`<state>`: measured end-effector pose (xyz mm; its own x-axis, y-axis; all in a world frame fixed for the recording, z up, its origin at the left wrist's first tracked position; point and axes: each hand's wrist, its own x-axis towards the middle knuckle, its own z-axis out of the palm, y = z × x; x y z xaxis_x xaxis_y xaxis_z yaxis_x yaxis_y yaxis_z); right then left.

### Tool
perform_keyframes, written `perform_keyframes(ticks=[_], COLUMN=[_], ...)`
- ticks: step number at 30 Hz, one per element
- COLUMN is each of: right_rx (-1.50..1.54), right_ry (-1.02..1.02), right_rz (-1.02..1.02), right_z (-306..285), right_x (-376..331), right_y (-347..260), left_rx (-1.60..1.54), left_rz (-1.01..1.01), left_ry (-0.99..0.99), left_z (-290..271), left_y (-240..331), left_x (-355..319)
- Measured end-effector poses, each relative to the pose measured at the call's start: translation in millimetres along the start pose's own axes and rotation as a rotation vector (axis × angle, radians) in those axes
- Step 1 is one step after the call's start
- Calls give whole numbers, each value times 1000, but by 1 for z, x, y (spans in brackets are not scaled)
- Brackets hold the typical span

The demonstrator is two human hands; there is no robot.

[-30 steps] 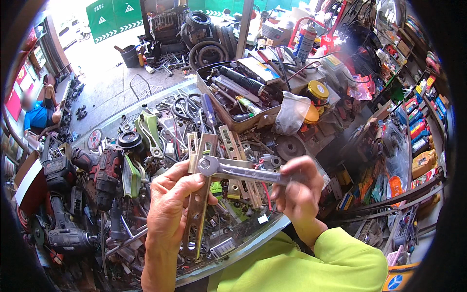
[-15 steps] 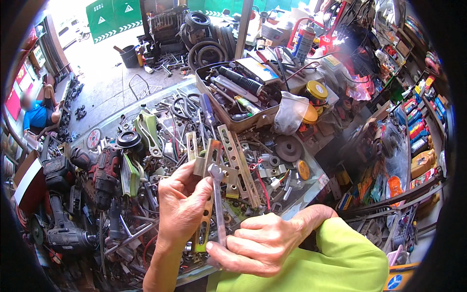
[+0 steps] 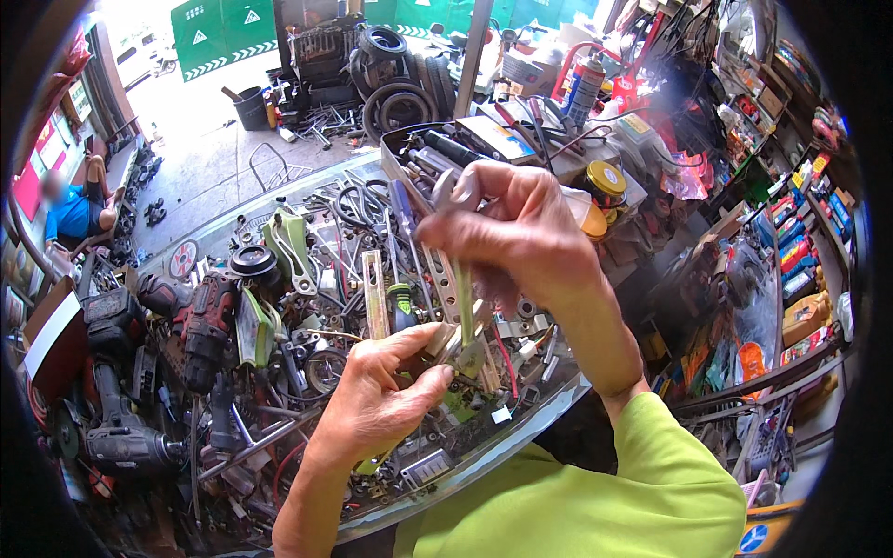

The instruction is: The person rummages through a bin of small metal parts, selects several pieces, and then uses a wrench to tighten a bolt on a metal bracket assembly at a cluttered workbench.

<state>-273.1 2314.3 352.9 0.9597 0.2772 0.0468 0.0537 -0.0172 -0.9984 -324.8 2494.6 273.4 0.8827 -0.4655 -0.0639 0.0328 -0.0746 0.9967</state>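
My left hand [image 3: 391, 391] pinches a small metal bracket [image 3: 445, 342] between thumb and fingers over the cluttered bench. Raised above it, my right hand [image 3: 526, 219] is closed round the upper part of a wrench [image 3: 466, 312]. The wrench stands nearly upright, and its lower end meets the bracket; the exact fit there is blurred. Beyond my left hand lie a slotted metal bar [image 3: 375, 298] and a green-and-black handle [image 3: 400, 302]. A perforated metal bar [image 3: 440, 279] lies partly hidden behind the wrench and my right hand.
Power drills [image 3: 205, 325] and loose tools crowd the left. A tool-filled metal box [image 3: 395, 153] stands at the back, near a yellow-lidded jar [image 3: 606, 179] and spray can [image 3: 583, 88]. The glass bench edge [image 3: 549, 418] runs close to me. A person in blue [image 3: 70, 216] sits far left.
My right hand has risen from low near me to above the bracket, swinging the wrench from below it to above. My left hand has shifted right and slightly down with the bracket.
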Motion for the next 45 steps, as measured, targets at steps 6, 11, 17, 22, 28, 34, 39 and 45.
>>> perform_keyframes(ticks=[6, 11, 17, 22, 28, 34, 39, 45], right_rx=[193, 253, 403, 497, 470, 329, 291, 292], right_ry=[296, 452, 438, 450, 405, 389, 369, 562], right_rz=[-57, -127, -187, -231, -179, -100, -66, -121], right_z=[-41, -33, -27, -28, -32, -35, -35, -22], right_x=[7, -35, -60, -56, -52, -40, -37, -52], right_y=[65, 73, 70, 64, 67, 63, 71, 86], left_rx=[-306, -466, -507, -490, -483, -483, -466, -581], left_rz=[-22, -30, -13, -48, -105, -179, -254, -159], left_ry=[-26, 93, 153, 65, 12, -76, -154, 3], left_z=[-12, -15, -16, -18, -14, -22, -26, -21], left_y=[6, 11, 10, 9, 12, 12, 17, 8], left_x=[0, 5, 6, 6, 3, 3, 3, 7])
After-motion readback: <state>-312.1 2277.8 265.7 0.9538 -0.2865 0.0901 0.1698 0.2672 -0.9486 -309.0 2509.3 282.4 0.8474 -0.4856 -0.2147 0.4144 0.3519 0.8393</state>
